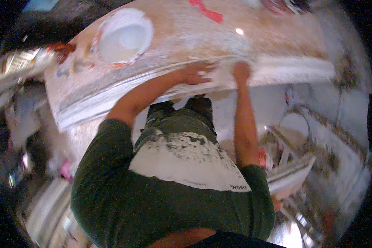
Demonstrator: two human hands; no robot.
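Observation:
A long white moulding strip (289, 71) lies along the near edge of the worktable, slanting down to the left. My left hand (196, 73) is over the strip's middle, its fingers apart and pointing right; a small white patch shows on them. A short way to the right, my right hand (242, 71) is closed, low on the strip. Motion blur hides what its fingers hold, if anything. Up and left of my hands, a round white tub (126, 41) holds pale, wet-looking stuff, with orange-red marks around its rim.
The brown worktable (173, 25) is smeared with white. A red scrap (208, 11) lies at its far side. Below right, another pale strip (291, 177) and a round hoop-like rim (295, 122) stand near my right arm. Blurred clutter lies at the left.

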